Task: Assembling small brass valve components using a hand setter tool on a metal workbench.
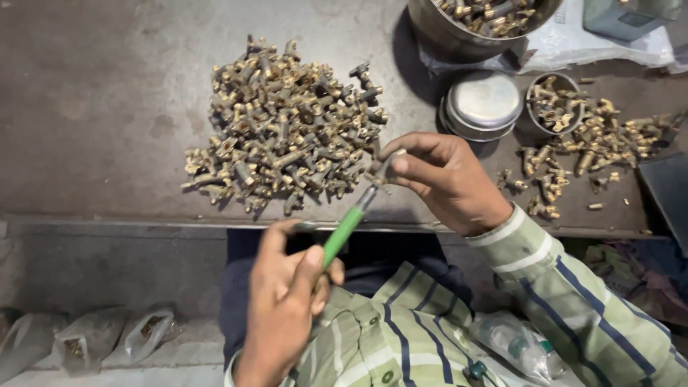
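Holding green screwdriver (342,235) in left hand (283,308), tip at fitting (380,170) in right hand (444,179)

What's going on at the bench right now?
A person sits at a metal bench. The left hand grips a green-handled tool, its tip meeting a small brass fitting pinched by the right hand. A big pile of brass fittings lies ahead, a smaller scatter to the right, beside a lidded tin and a bowl of more fittings.

Big fittings pile (283,129) lies left of lidded tin (481,104); smaller scatter (595,143) apparently right.
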